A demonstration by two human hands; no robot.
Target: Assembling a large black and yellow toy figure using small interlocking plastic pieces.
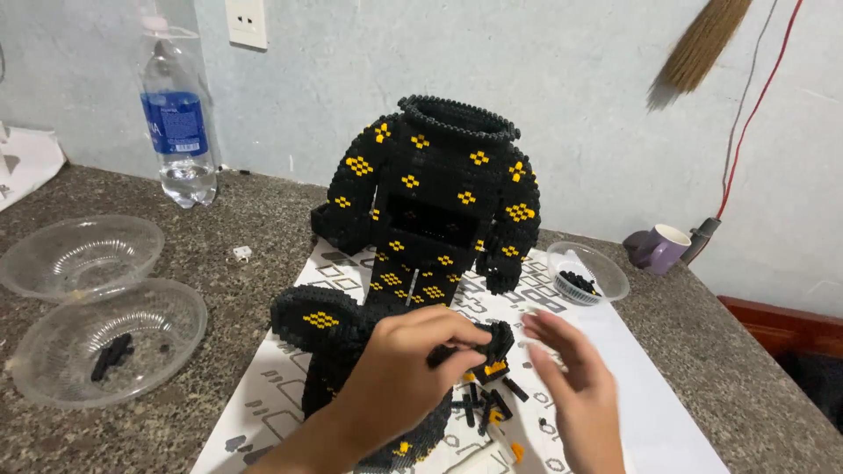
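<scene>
Two hands of mine work at the front of a black brick-built figure point(435, 211) dotted with yellow diamond patterns. My left hand point(404, 373) is curled shut around a small black sub-assembly point(487, 347) of bricks with a bit of orange at its lower edge, fingertips pinching it just in front of the figure's base. My right hand point(571, 377) is open, fingers spread and flat, holding nothing; it hovers just beside the small piece, on its right.

Under my hands lie a few loose black sticks and bricks point(487, 405), with one small orange brick point(516, 452) near the bottom edge. All of it sits on a white printed instruction sheet point(615, 351) spread over the speckled stone counter point(255, 228). A separate rounded black section point(316, 318) with a yellow patch rests to the left of the figure, touching my left wrist area.

I judge this to be the fitting step: the small piece is in hand but not yet joined to the body. The next move calls for my free hand to steady the piece or the body while studs are lined up squarely and pressed gently, so nothing built cracks apart.

Further out, a clear plastic bowl point(587, 274) holds black bricks on the right; two more clear bowls stand at left, the nearer one point(110, 342) with a few black pieces, the farther one point(81, 254) almost bare. A water bottle point(178, 123) and a purple mug point(660, 247) stand by the wall.
</scene>
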